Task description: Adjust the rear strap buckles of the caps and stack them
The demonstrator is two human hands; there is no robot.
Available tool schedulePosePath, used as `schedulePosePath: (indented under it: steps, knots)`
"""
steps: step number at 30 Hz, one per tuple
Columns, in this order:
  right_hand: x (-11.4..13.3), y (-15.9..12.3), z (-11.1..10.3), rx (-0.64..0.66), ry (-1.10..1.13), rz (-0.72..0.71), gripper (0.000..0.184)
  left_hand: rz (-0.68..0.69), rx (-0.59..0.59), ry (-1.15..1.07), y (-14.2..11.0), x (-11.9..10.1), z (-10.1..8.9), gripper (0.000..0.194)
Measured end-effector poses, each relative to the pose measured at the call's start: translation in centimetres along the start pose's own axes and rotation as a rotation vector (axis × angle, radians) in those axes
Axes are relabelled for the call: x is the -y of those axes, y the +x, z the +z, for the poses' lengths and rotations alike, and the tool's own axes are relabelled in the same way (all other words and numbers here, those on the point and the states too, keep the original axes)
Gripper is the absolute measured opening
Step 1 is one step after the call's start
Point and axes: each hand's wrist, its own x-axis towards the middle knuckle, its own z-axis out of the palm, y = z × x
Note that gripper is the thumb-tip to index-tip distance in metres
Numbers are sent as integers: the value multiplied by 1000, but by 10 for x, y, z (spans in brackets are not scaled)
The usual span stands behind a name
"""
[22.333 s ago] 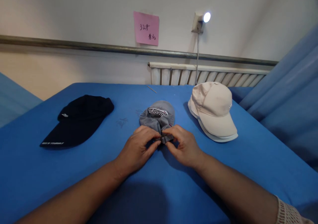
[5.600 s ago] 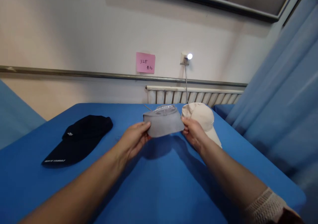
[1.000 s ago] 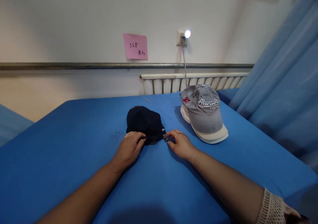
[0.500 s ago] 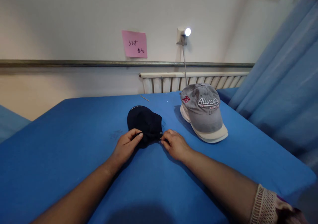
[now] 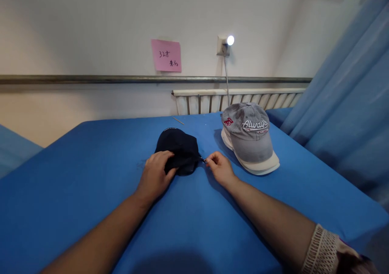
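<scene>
A black baseball cap (image 5: 181, 146) lies in the middle of the blue-covered table, its brim pointing away from me. My left hand (image 5: 156, 170) grips the cap's near left edge, thumb below and fingers over the fabric. On the other side, my right hand (image 5: 221, 168) pinches the end of the cap's back strap (image 5: 201, 159) and holds it out to the right. To the right of that hand sits a grey cap (image 5: 251, 132) with "Always" lettering, stacked on top of light-coloured caps (image 5: 261, 168).
The blue table cover (image 5: 91, 176) spreads around the caps. A thin stick (image 5: 178, 120) lies near the far edge. Behind are a radiator (image 5: 209, 101), a metal rail (image 5: 121, 79), a pink note (image 5: 166, 55) and a plugged-in light (image 5: 230, 40). A blue curtain (image 5: 343, 83) hangs at right.
Earlier the grey cap was in my hands; now it tops the stack. The black cap came from the left and was turned around. My right hand has just drawn the strap outward.
</scene>
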Motion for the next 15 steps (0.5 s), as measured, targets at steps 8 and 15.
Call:
schedulePosePath:
  steps: [8, 15]
  knots:
    - [5, -2, -1, 25, 48, 10, 14, 272, 339, -171, -13, -44, -1, 28]
    - [5, -5, 2, 65, 49, 12, 13, 46, 309, -61, 6, -3, 24, 33]
